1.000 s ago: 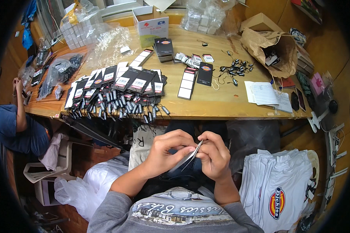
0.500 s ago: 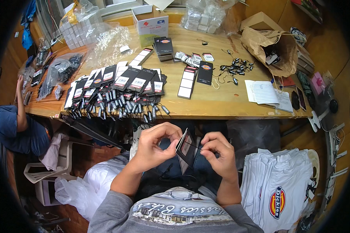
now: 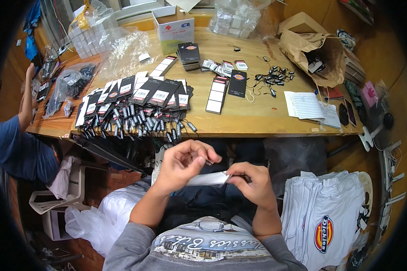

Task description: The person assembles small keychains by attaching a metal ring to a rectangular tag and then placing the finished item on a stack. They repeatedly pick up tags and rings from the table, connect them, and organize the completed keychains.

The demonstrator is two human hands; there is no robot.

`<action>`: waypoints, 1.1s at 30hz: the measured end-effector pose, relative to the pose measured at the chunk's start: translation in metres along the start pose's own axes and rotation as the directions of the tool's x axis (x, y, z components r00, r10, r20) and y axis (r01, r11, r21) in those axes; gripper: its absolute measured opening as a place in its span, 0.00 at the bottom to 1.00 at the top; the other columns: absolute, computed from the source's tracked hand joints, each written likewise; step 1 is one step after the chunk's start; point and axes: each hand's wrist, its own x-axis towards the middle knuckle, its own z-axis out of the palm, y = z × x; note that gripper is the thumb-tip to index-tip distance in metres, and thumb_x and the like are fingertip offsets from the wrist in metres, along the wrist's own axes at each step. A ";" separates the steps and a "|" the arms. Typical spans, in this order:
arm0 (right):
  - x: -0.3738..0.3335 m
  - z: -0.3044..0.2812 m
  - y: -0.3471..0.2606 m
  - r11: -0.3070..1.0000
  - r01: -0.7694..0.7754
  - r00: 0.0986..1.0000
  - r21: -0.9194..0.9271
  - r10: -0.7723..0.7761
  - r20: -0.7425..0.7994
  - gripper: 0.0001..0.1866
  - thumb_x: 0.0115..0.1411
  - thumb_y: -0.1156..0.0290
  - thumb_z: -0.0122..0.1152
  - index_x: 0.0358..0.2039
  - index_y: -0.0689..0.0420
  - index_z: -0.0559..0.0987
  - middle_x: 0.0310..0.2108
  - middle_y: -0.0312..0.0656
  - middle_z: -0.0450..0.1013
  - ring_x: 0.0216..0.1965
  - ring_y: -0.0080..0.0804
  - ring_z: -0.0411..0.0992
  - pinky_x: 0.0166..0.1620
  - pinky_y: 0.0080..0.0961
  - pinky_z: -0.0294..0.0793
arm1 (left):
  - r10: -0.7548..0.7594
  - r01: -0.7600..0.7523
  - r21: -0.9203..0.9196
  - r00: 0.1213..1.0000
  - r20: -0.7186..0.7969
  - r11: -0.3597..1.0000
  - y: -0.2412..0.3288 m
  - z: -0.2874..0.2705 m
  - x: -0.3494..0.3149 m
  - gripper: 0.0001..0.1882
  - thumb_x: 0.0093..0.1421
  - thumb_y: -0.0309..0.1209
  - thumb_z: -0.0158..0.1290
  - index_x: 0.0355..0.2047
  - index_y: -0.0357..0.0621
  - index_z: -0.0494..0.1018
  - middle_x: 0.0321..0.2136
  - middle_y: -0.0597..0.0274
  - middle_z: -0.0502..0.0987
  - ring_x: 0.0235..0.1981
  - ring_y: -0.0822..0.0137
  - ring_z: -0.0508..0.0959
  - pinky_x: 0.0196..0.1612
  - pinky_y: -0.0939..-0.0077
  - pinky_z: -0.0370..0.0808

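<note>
A hang tag (image 3: 209, 179) is held above my lap, its pale side showing and its near part blurred. My right hand (image 3: 254, 183) pinches its right end between thumb and fingers. My left hand (image 3: 182, 166) is closed just above the tag's other end, with a small dark bit showing at its fingertips that I cannot make out. On the table beyond lies a large heap of black hang tags (image 3: 160, 95) with cords and small black seals (image 3: 142, 122) hanging toward the front edge. A black tag (image 3: 237, 83) lies beside a white-panelled tag strip (image 3: 216, 95).
White folded shirts (image 3: 323, 217) are piled at my right. Loose black corded seals (image 3: 276, 76), an open notebook (image 3: 305, 106), a brown paper bag (image 3: 309, 54) and a cardboard box (image 3: 174, 29) occupy the table. Another person's arm (image 3: 26, 97) reaches over the left side.
The tag has turned from upright to nearly flat, showing its pale side. My right hand now pinches its end instead of the cord. The other person's arm has shifted.
</note>
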 end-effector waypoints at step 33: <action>0.002 0.002 -0.008 0.896 0.024 0.931 0.444 0.142 -0.336 0.06 0.43 0.85 0.57 0.25 0.67 0.73 0.25 0.45 0.70 0.24 0.26 0.70 0.27 0.17 0.72 | -0.091 0.100 0.196 0.994 -0.054 0.975 0.002 0.029 -0.003 0.06 0.48 0.20 0.50 0.28 0.34 0.69 0.24 0.67 0.70 0.24 0.81 0.68 0.27 0.89 0.65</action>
